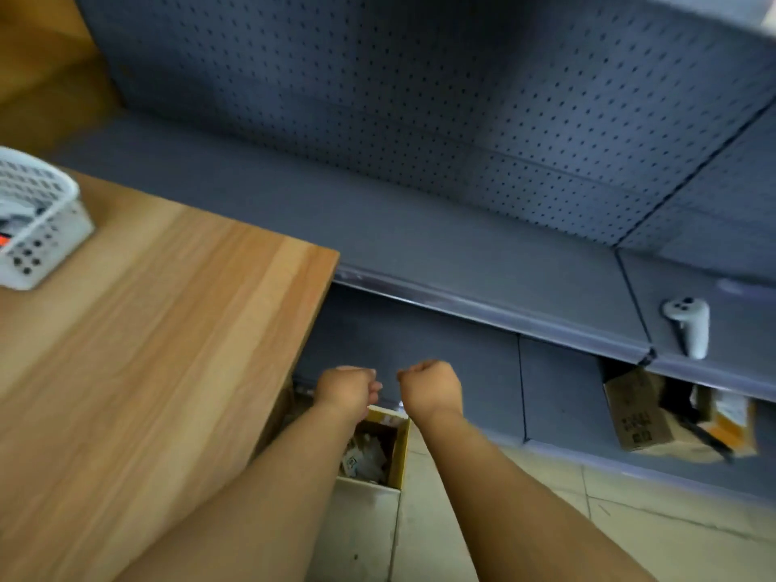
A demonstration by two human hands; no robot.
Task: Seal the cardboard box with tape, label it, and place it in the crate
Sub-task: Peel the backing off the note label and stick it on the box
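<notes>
My left hand point(346, 388) and my right hand point(430, 386) are stretched out side by side past the table's right corner, both curled into fists, with nothing visible in them. Just below them on the floor stands an open cardboard box point(401, 447) with crumpled white paper scraps inside, partly hidden by my left forearm. A white perforated plastic crate point(42, 241) sits at the far left of the wooden table point(147, 350). The view is blurred.
A grey pegboard shelf unit point(462, 140) fills the back. A white handheld controller point(690, 325) lies on its ledge at the right. Below that ledge sit cardboard boxes point(638, 413) and packaging. The floor is pale tile point(609, 518).
</notes>
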